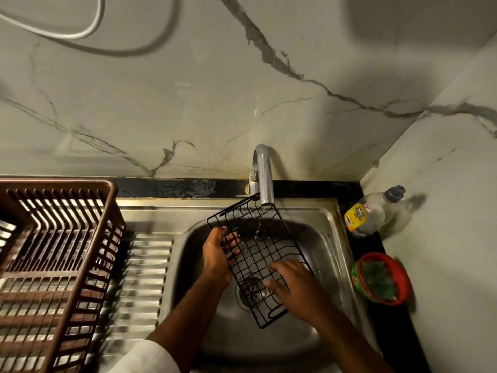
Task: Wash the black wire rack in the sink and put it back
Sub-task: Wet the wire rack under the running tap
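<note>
While left grip [219, 254] clenched the black wire rack's [258, 261] left edge, right grip [291, 284] lay flat on its lower end, fingers straight. Rack was tilted over the steel sink [333, 238], thin stream from the tap [265, 175] hitting it.

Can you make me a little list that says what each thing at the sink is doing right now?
black wire rack: held tilted over the steel sink
water: thin stream from the silver tap onto the rack
left hand: grips the rack's left edge
right hand: fingers spread flat on the rack
brown plastic dish basket: left of the sink
clear soap bottle: lying on the right
</note>
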A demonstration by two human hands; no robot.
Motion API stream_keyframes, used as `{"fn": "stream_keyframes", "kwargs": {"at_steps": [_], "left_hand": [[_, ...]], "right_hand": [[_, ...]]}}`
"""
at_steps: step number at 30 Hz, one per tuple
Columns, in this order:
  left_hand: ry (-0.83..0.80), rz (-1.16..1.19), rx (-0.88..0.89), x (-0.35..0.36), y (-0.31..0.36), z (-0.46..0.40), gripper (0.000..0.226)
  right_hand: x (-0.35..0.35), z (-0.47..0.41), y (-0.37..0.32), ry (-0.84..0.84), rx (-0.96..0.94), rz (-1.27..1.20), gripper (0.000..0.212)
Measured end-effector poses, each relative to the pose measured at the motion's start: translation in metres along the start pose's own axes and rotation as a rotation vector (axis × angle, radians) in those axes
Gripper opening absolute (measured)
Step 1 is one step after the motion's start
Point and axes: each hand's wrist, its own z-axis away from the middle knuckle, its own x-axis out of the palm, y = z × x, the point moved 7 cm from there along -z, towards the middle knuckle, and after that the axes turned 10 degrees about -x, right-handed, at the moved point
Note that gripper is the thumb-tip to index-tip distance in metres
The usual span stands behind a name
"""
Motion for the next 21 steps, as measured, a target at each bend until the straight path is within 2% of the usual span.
{"fn": "stream_keyframes", "kwargs": {"at_steps": [3,7,9,11,14,16,19,20,21], "left_hand": [[-0.033,0.019,0.037,0.006,-0.003,0.005,0.040],[-0.096,0.037,0.041,0.019,-0.007,0.013,0.035],[-0.104,0.035,0.051,0.025,-0.007,0.015,0.036],[-0.091,0.012,0.075,0.027,-0.005,0.014,0.037],[-0.075,-0.006,0.084,0.020,-0.005,0.008,0.039],[-0.088,-0.011,0.090,0.016,-0.004,0.010,0.040],[-0.110,-0.069,0.168,0.025,0.003,0.014,0.041],[-0.104,-0.073,0.186,0.029,0.008,0.017,0.045],[-0.085,-0.067,0.198,0.031,0.011,0.017,0.048]], "right_hand": [[0.000,-0.038,0.007,0.189,0.196,-0.298,0.028],[0.005,-0.082,0.012,0.606,0.463,-1.274,0.025],[0.017,-0.100,0.000,0.626,0.484,-1.653,0.027],[0.035,-0.106,-0.019,0.468,0.503,-1.739,0.031],[0.045,-0.105,-0.025,0.275,0.546,-1.623,0.032],[0.027,-0.109,-0.011,0.329,0.532,-1.532,0.028],[0.003,-0.114,0.005,0.637,0.500,-1.641,0.029],[0.006,-0.114,0.002,0.671,0.496,-1.706,0.031],[0.014,-0.113,-0.003,0.622,0.498,-1.734,0.031]]}}
